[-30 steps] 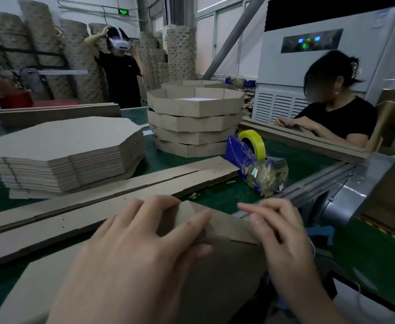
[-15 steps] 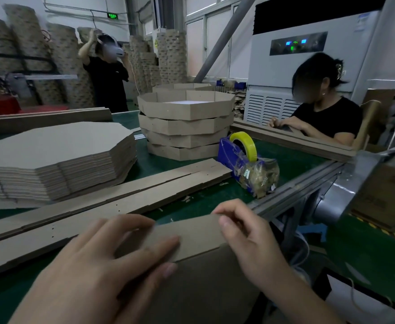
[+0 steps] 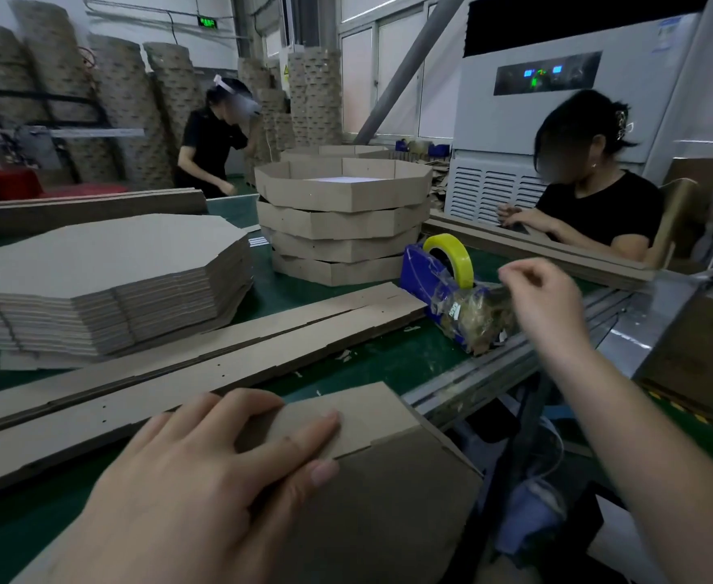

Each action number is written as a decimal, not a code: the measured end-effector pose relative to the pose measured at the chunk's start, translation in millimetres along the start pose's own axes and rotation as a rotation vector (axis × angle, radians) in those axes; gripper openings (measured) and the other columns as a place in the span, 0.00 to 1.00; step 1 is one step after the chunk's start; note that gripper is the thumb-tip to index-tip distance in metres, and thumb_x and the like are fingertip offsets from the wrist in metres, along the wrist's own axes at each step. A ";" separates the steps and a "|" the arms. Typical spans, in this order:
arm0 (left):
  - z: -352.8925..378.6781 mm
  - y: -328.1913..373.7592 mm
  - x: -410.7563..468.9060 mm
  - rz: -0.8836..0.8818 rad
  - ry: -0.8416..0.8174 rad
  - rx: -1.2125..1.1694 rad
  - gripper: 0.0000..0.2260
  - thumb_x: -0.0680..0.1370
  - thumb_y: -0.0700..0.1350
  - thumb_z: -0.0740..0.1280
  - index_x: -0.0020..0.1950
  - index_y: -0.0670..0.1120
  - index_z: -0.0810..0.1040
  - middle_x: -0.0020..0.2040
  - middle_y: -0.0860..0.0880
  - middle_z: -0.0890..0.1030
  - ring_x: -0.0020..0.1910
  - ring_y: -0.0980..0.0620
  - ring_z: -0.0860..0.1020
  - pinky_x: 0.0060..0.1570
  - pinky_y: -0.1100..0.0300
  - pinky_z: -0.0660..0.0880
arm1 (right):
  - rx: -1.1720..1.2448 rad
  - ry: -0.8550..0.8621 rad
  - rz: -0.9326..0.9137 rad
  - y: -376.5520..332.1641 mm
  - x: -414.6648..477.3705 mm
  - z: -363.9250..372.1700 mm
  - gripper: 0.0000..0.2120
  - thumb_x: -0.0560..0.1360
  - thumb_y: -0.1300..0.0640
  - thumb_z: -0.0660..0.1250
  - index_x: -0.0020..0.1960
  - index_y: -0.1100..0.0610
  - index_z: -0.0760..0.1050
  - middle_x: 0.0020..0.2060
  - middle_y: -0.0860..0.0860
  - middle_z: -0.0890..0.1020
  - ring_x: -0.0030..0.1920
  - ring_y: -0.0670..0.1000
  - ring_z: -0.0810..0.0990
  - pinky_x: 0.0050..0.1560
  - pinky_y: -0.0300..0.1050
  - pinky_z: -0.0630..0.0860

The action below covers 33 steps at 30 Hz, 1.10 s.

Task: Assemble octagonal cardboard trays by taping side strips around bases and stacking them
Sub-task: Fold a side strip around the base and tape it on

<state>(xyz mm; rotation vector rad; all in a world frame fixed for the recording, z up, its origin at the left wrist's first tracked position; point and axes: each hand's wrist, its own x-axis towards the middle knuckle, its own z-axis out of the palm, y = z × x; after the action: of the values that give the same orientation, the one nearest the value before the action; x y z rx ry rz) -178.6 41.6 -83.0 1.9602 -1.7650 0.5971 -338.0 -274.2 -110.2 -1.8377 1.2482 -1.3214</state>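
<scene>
Left hand (image 3: 203,469) flat, fingers straight, pressing side strip (image 3: 371,415) onto base (image 3: 388,520) at worktop (image 3: 388,360) near edge. Right hand (image 3: 544,305) over tape dispenser (image 3: 426,276), fingertips curled together; tape in pinch, cannot tell. Loose strips (image 3: 219,356) behind, then flat bases pile (image 3: 106,263), finished trays stack (image 3: 342,221) beyond.

Dim indoor light — daylight from the rear windows (image 3: 384,69); wide-angle bending at the edges, right hand (image 3: 544,305) slightly blurred.

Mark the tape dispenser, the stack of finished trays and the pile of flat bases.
tape dispenser (image 3: 418,274): head view, blue side of its body.
stack of finished trays (image 3: 337,193): head view, front wall of top tray.
pile of flat bases (image 3: 106,250): head view, top sheet.
</scene>
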 end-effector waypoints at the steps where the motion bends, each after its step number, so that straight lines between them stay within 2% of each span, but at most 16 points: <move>1: 0.9 -2.0 2.4 -0.011 -0.025 -0.006 0.17 0.75 0.61 0.55 0.54 0.64 0.82 0.46 0.54 0.82 0.40 0.48 0.81 0.34 0.53 0.78 | -0.068 -0.001 0.059 8.2 19.5 -2.5 0.07 0.78 0.50 0.63 0.52 0.49 0.78 0.55 0.51 0.78 0.50 0.50 0.76 0.45 0.44 0.71; 3: 3.7 -4.9 3.7 -0.033 -0.063 0.029 0.17 0.75 0.61 0.55 0.55 0.65 0.81 0.46 0.54 0.82 0.40 0.48 0.81 0.33 0.54 0.77 | -0.193 -0.086 0.164 21.7 47.2 -3.1 0.10 0.78 0.46 0.62 0.52 0.50 0.78 0.54 0.53 0.78 0.49 0.54 0.77 0.47 0.48 0.73; 6: 4.8 -2.9 2.1 -0.031 -0.106 0.021 0.16 0.75 0.61 0.56 0.55 0.66 0.81 0.46 0.55 0.82 0.39 0.49 0.81 0.32 0.57 0.75 | -0.146 -0.265 0.293 31.1 65.2 2.4 0.14 0.78 0.44 0.61 0.46 0.51 0.80 0.37 0.52 0.76 0.34 0.51 0.72 0.33 0.43 0.67; 8: 3.7 -2.9 2.1 -0.030 -0.111 0.020 0.16 0.75 0.61 0.56 0.55 0.66 0.80 0.46 0.55 0.82 0.39 0.49 0.81 0.32 0.58 0.73 | -0.086 -0.301 0.388 33.2 69.5 3.8 0.14 0.75 0.43 0.65 0.45 0.53 0.81 0.32 0.51 0.71 0.30 0.49 0.66 0.29 0.41 0.62; 12: 5.0 -3.9 0.9 -0.024 -0.091 0.037 0.16 0.75 0.61 0.56 0.55 0.66 0.80 0.46 0.55 0.82 0.39 0.49 0.81 0.32 0.58 0.74 | 0.180 -0.305 0.535 31.2 76.8 5.2 0.05 0.71 0.56 0.71 0.38 0.56 0.82 0.32 0.48 0.77 0.23 0.43 0.61 0.24 0.37 0.60; 15: 4.1 -3.6 1.2 -0.029 -0.089 0.035 0.16 0.75 0.61 0.56 0.55 0.66 0.80 0.46 0.54 0.82 0.39 0.49 0.81 0.32 0.56 0.76 | 0.409 -0.243 0.622 23.4 74.2 7.3 0.03 0.72 0.58 0.71 0.40 0.56 0.82 0.24 0.44 0.73 0.25 0.42 0.61 0.31 0.36 0.64; 18: 6.1 -5.0 0.7 -0.027 -0.082 0.025 0.17 0.75 0.61 0.56 0.55 0.65 0.81 0.46 0.54 0.82 0.39 0.47 0.81 0.32 0.54 0.77 | 0.608 -0.157 0.553 28.4 59.9 6.8 0.04 0.73 0.61 0.68 0.40 0.58 0.80 0.21 0.43 0.75 0.26 0.42 0.64 0.36 0.38 0.68; 20: 6.8 -6.4 0.6 -0.031 -0.082 0.021 0.17 0.75 0.61 0.55 0.56 0.65 0.81 0.47 0.53 0.82 0.40 0.47 0.81 0.33 0.53 0.78 | 0.813 -0.100 0.472 41.8 45.6 4.4 0.11 0.74 0.64 0.65 0.33 0.58 0.76 0.23 0.46 0.75 0.24 0.42 0.67 0.41 0.40 0.71; 23: 7.4 -7.8 -0.1 -0.031 -0.075 0.025 0.17 0.75 0.62 0.55 0.57 0.65 0.80 0.48 0.54 0.82 0.41 0.47 0.81 0.33 0.52 0.78 | 1.047 -0.100 0.400 60.7 25.8 2.5 0.23 0.75 0.67 0.59 0.23 0.56 0.72 0.22 0.49 0.70 0.24 0.44 0.69 0.50 0.44 0.76; 25: 7.4 -8.1 0.4 -0.028 -0.070 0.026 0.17 0.75 0.61 0.55 0.57 0.65 0.80 0.48 0.54 0.82 0.41 0.47 0.82 0.33 0.53 0.78 | 0.956 -0.080 0.372 66.7 18.5 4.7 0.24 0.74 0.68 0.59 0.21 0.55 0.72 0.21 0.48 0.69 0.26 0.46 0.69 0.49 0.45 0.75; 26: 7.7 -8.2 0.5 -0.026 -0.065 0.028 0.17 0.75 0.61 0.56 0.56 0.64 0.81 0.48 0.54 0.82 0.41 0.47 0.82 0.33 0.53 0.78 | 0.812 -0.051 0.341 68.6 16.0 5.4 0.22 0.74 0.67 0.61 0.23 0.56 0.73 0.22 0.48 0.70 0.28 0.47 0.71 0.46 0.46 0.74; 28: 7.2 -8.2 0.2 -0.039 -0.060 0.025 0.17 0.75 0.61 0.56 0.55 0.63 0.82 0.48 0.55 0.82 0.41 0.48 0.82 0.33 0.54 0.77 | 0.317 0.009 0.250 73.1 11.9 2.6 0.15 0.73 0.64 0.66 0.27 0.59 0.76 0.27 0.52 0.75 0.35 0.53 0.74 0.46 0.48 0.71; 30: 6.2 -8.6 0.1 -0.056 -0.051 0.004 0.17 0.74 0.61 0.56 0.54 0.62 0.82 0.48 0.56 0.82 0.42 0.49 0.82 0.33 0.54 0.77 | -0.125 0.106 0.186 75.5 5.3 -5.3 0.14 0.72 0.60 0.69 0.30 0.65 0.77 0.33 0.60 0.78 0.42 0.60 0.76 0.46 0.50 0.69; 31: 6.4 -8.7 0.1 -0.061 -0.052 -0.003 0.17 0.74 0.61 0.57 0.54 0.62 0.83 0.49 0.57 0.82 0.42 0.49 0.82 0.33 0.54 0.78 | -0.213 0.143 0.181 73.8 -0.6 -10.1 0.14 0.72 0.58 0.69 0.32 0.67 0.77 0.34 0.62 0.78 0.42 0.62 0.76 0.45 0.51 0.70; 33: 7.3 -8.6 0.4 -0.056 -0.061 -0.013 0.17 0.73 0.62 0.57 0.54 0.61 0.83 0.50 0.58 0.82 0.43 0.50 0.82 0.35 0.55 0.78 | -0.191 0.167 0.150 60.8 -17.3 -16.5 0.11 0.74 0.58 0.69 0.36 0.64 0.79 0.37 0.57 0.77 0.42 0.59 0.75 0.45 0.49 0.68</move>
<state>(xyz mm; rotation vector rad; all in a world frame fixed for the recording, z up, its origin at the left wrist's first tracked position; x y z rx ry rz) -169.7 37.9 -89.0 2.0322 -1.7391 0.5112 -376.9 -282.6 -162.0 -1.7469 1.6172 -1.3342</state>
